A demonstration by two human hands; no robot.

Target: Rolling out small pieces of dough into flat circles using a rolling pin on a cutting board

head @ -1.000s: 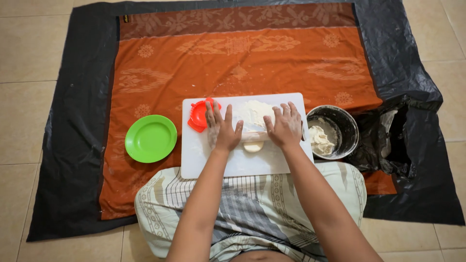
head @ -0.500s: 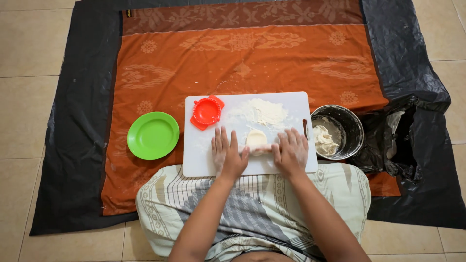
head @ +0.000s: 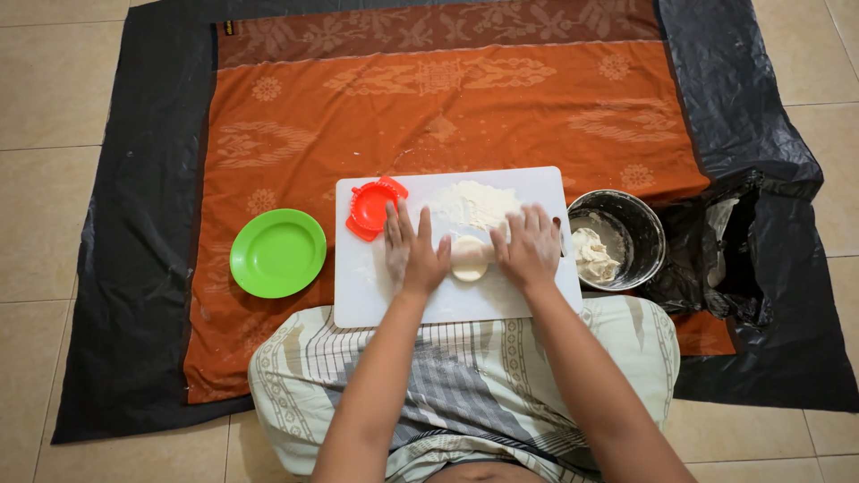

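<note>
On the white cutting board (head: 537, 192), the left hand (head: 413, 252) and right hand (head: 530, 247) lie flat with fingers spread, pressing a rolling pin (head: 472, 255) over a small dough piece (head: 468, 268) that looks partly flattened. Beyond it lies flour (head: 472, 204); right of the board, a metal pot (head: 646, 224) holds more dough, unrolled

A tiled floor (head: 54, 80) carried a black plastic sheet (head: 143, 268), an orange patterned cloth (head: 465, 107) lay over it reaching toward its far edge, and a green plate (head: 277, 252), white cutting board (head: 537, 183) and metal bowl (head: 646, 234) sat near the cloth's near edge.
</note>
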